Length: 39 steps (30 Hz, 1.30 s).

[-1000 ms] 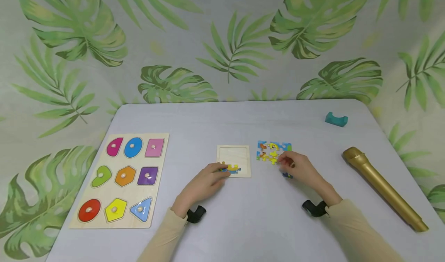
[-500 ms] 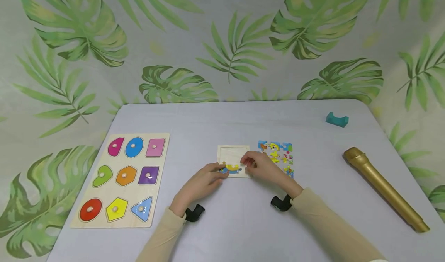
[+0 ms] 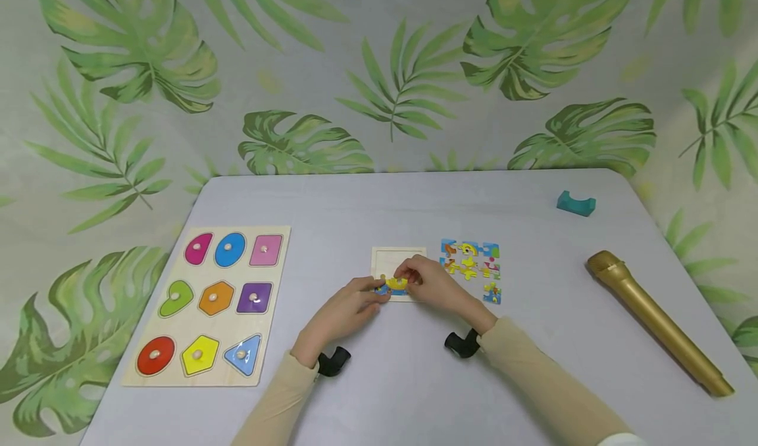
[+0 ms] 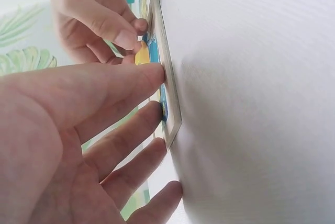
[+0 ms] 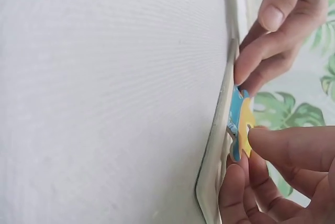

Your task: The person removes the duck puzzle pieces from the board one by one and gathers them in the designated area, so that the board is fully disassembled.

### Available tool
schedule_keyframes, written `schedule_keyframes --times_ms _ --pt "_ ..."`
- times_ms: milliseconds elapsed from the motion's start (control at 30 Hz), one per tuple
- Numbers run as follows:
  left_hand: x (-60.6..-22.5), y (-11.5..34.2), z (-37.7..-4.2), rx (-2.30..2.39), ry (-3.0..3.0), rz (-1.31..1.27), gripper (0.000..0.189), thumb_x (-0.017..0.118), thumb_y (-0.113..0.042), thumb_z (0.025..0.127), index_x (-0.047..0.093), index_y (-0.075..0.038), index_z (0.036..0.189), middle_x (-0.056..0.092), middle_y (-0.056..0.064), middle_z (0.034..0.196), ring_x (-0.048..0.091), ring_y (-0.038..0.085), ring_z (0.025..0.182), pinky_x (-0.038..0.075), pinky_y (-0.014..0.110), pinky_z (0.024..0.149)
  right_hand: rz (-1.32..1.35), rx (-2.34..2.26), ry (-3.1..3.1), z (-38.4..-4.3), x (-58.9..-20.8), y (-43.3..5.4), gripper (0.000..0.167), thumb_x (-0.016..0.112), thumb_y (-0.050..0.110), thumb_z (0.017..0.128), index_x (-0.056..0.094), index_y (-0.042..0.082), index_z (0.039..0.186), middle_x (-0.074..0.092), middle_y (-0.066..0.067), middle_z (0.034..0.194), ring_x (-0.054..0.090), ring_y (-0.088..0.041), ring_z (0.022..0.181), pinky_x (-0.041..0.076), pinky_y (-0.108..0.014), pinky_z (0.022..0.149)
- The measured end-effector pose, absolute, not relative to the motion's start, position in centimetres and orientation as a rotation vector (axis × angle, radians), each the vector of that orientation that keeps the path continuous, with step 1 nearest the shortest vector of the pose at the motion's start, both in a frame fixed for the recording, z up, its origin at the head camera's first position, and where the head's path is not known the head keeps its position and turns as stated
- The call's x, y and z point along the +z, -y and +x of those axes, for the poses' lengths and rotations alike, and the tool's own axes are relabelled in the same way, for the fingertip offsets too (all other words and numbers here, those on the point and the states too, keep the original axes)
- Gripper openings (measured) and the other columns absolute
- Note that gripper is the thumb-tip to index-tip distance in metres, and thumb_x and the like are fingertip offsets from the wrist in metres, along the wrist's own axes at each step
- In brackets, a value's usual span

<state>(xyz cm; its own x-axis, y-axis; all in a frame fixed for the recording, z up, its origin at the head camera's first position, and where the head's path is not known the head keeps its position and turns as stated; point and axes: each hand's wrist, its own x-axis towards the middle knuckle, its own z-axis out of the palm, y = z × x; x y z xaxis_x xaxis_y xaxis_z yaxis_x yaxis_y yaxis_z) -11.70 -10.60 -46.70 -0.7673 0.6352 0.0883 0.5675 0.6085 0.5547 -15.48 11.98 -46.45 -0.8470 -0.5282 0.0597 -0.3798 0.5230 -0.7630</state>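
My right hand (image 3: pixel 435 285) pinches a yellow-and-blue jigsaw piece (image 5: pixel 242 130) between thumb and fingers. The piece is tilted up over the lower edge of a small square wooden puzzle tray (image 3: pixel 399 257). From the left, my left hand (image 3: pixel 346 304) reaches in with extended fingers; its fingertips (image 4: pixel 157 73) rest at the tray's rim and on the blue-and-yellow pieces (image 3: pixel 381 289) in the lower left corner. More jigsaw pieces (image 3: pixel 468 266), with yellow, blue and pink printing, lie in loose rows just right of the tray.
On the left lies a large wooden shape board (image 3: pixel 224 321) with several knobbed coloured shapes. A gold microphone (image 3: pixel 657 321) lies along the right side. Behind it is a small teal curved block (image 3: pixel 576 203). A leaf-patterned cloth (image 3: pixel 391 71) hangs behind the white table.
My right hand has moved left from the loose jigsaw pieces to the tray and now grips a yellow-and-blue piece, tilting it. My left hand has stayed at the tray's lower left corner.
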Motion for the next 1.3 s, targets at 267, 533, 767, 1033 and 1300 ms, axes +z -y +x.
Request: schedule_keyframes --times_ms 267,533,767,1033,1300 --pt "-46.6 10.6 -11.7 0.882 -2.702 0.993 0.027 0.06 -0.009 0.094 0.067 -0.004 0.119 0.052 0.017 0.134 0.043 0.034 0.128 0.035 0.045 0.105 -0.766 -1.227 -2.586 -15.7 -46.6 -11.6 0.022 0.057 -0.01 0.081 0.065 0.006 0.094 0.058 0.0 0.084 0.051 -0.015 0.075 0.045 -0.027 0.067" --pt "-46.7 10.6 -11.7 0.883 -2.69 0.957 0.027 0.06 -0.011 0.095 0.067 -0.006 0.121 0.051 0.013 0.137 0.041 0.03 0.13 0.035 0.043 0.106 -0.659 -1.307 -2.519 -16.2 -46.5 -12.5 0.019 0.059 -0.006 0.086 0.067 0.009 0.095 0.058 -0.001 0.084 0.052 -0.016 0.078 0.047 -0.029 0.07" --pt "-46.7 10.6 -11.8 0.88 -2.693 0.961 0.027 0.06 -0.011 0.095 0.067 -0.005 0.12 0.051 0.012 0.137 0.041 0.031 0.13 0.034 0.042 0.107 -0.619 -1.322 -2.527 -16.6 -45.4 -15.2 0.015 0.061 -0.003 0.087 0.068 0.006 0.096 0.059 -0.005 0.083 0.053 -0.018 0.079 0.047 -0.027 0.069" --pt "-46.9 10.7 -11.7 0.897 -2.695 0.965 0.027 0.06 -0.01 0.095 0.067 -0.005 0.12 0.051 0.013 0.137 0.041 0.03 0.129 0.033 0.041 0.107 -0.561 -1.279 -2.553 -16.1 -45.4 -19.5 0.011 0.061 0.0 0.088 0.068 0.005 0.095 0.062 -0.006 0.086 0.055 -0.019 0.078 0.047 -0.025 0.065" --pt "-46.7 10.7 -11.6 0.904 -2.686 0.964 0.027 0.059 -0.01 0.095 0.066 -0.004 0.121 0.05 0.014 0.137 0.041 0.031 0.129 0.033 0.042 0.107 -0.458 -1.153 -2.618 -15.2 -45.7 -22.5 0.01 0.062 -0.002 0.087 0.068 0.003 0.094 0.06 -0.005 0.084 0.053 -0.018 0.076 0.047 -0.025 0.065"
